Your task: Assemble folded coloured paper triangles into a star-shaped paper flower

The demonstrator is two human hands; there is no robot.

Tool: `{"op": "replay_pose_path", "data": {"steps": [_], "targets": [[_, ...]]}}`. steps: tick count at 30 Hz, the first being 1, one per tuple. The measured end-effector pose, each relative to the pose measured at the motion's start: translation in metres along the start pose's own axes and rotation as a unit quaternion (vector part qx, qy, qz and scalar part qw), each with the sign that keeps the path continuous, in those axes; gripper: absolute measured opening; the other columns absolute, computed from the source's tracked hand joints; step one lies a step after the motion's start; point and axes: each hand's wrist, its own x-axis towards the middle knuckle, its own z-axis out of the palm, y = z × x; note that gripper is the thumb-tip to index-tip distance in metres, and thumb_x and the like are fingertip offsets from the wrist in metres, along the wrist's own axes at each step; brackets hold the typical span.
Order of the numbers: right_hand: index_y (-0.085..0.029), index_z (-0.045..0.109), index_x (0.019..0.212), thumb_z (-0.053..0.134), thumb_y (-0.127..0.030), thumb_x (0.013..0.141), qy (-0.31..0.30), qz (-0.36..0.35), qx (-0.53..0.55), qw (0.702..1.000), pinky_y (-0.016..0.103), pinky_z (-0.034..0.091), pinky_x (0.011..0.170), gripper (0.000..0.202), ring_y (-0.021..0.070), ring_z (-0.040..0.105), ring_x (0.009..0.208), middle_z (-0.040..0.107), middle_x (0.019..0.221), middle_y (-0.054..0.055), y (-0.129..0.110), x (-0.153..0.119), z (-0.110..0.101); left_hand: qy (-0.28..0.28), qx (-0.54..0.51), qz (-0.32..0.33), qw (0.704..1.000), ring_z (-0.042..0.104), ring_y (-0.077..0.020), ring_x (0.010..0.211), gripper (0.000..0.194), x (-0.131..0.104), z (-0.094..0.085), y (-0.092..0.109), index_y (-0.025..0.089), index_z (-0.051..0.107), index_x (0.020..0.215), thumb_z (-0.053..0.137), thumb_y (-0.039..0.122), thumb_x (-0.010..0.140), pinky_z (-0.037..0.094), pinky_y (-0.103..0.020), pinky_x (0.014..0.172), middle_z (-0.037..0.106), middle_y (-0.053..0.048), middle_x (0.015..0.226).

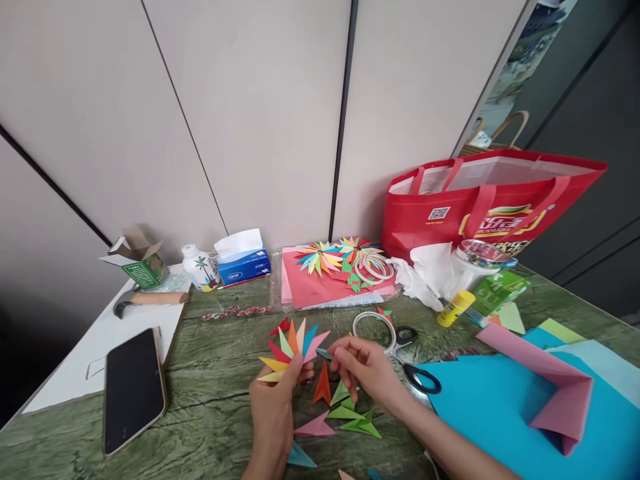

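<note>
My left hand (281, 393) is closed on a fan of folded paper points (294, 343) in yellow, red, green, orange, blue and pink. Close beside the fan, my right hand (367, 370) pinches a small grey-blue folded paper piece (324, 354) between thumb and fingers. Beneath my hands lie loose folded pieces: an orange one (323, 387), a pink one (315, 425), several green ones (361, 423) and a blue one (301, 456). Scissors (423, 379) with black handles and a roll of tape (373, 319) lie just beyond my right hand.
Two finished paper stars (320, 257) rest on a red paper pack (320, 288) by the wall. A yellow glue stick (456, 308), crumpled tissue (417, 283) and red bag (435, 213) stand right. Blue sheets (480, 400) cover the right side. A phone (134, 390) and hammer (150, 299) lie left.
</note>
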Motion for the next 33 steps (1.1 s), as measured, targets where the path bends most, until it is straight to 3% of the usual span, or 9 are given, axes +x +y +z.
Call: {"op": "replay_pose_path", "data": {"steps": [3,7,10,13,18,24,33], "targets": [[-0.015,0.057,0.086,0.064,-0.042,0.069,-0.002,-0.009,0.016,1.0,0.014,0.039,0.028,0.032,0.0041,0.043,0.034,0.056,0.054,-0.005,0.008,-0.001,0.001,-0.024,0.033,-0.023,0.999,0.063,-0.0174,0.05,0.027,-0.003,0.001,-0.005,0.01,0.067,0.057,0.081,0.028,0.043,0.053,-0.026,0.053,0.068,-0.007,0.055],[-0.014,0.055,0.07,0.066,-0.037,0.068,-0.022,-0.004,0.011,1.0,0.014,0.041,0.031,0.025,0.005,0.046,0.033,0.053,0.044,-0.005,0.008,-0.002,0.007,-0.078,0.115,-0.018,0.99,0.062,-0.0177,0.048,0.024,-0.01,-0.003,-0.008,0.011,0.067,0.056,0.078,0.031,0.049,0.052,-0.027,0.051,0.068,-0.007,0.054],[-0.015,0.05,0.062,0.066,-0.034,0.068,-0.001,-0.021,0.016,1.0,0.014,0.042,0.033,0.025,0.006,0.05,0.034,0.056,0.044,-0.004,0.007,-0.002,0.013,-0.092,0.166,0.009,0.982,0.062,-0.018,0.05,0.023,-0.012,-0.004,-0.01,0.012,0.067,0.055,0.077,0.031,0.049,0.051,-0.025,0.051,0.068,-0.007,0.054],[-0.015,0.048,0.063,0.065,-0.032,0.069,0.003,-0.024,0.042,0.999,0.015,0.044,0.034,0.025,0.0081,0.055,0.037,0.059,0.046,-0.003,0.01,-0.002,0.016,-0.084,0.193,0.04,0.977,0.06,-0.017,0.047,0.022,-0.012,-0.003,-0.011,0.012,0.066,0.049,0.076,0.032,0.05,0.051,-0.025,0.05,0.066,-0.006,0.049],[-0.016,0.048,0.065,0.064,-0.029,0.069,-0.029,0.008,0.08,0.996,0.015,0.045,0.036,0.021,0.0084,0.055,0.036,0.058,0.045,-0.004,0.01,-0.002,0.016,-0.089,0.207,0.035,0.974,0.058,-0.0165,0.044,0.024,-0.013,0.0,-0.01,0.013,0.063,0.045,0.075,0.033,0.053,0.049,-0.024,0.047,0.064,-0.006,0.046],[-0.016,0.05,0.065,0.063,-0.027,0.07,-0.059,-0.002,0.078,0.995,0.015,0.044,0.034,0.018,0.0082,0.055,0.035,0.057,0.046,-0.005,0.003,-0.004,0.016,-0.092,0.197,0.037,0.975,0.057,-0.0151,0.042,0.024,-0.021,0.001,-0.012,0.014,0.064,0.046,0.074,0.033,0.055,0.047,-0.023,0.044,0.063,-0.006,0.046],[-0.015,0.053,0.061,0.066,-0.042,0.066,-0.049,0.031,0.086,0.995,0.018,0.047,0.036,0.031,0.0094,0.053,0.035,0.056,0.043,-0.003,-0.002,-0.009,0.014,-0.086,0.198,0.06,0.975,0.058,-0.0159,0.044,0.02,-0.021,-0.003,-0.016,0.013,0.064,0.047,0.075,0.029,0.054,0.048,-0.024,0.046,0.065,-0.006,0.047]]}}
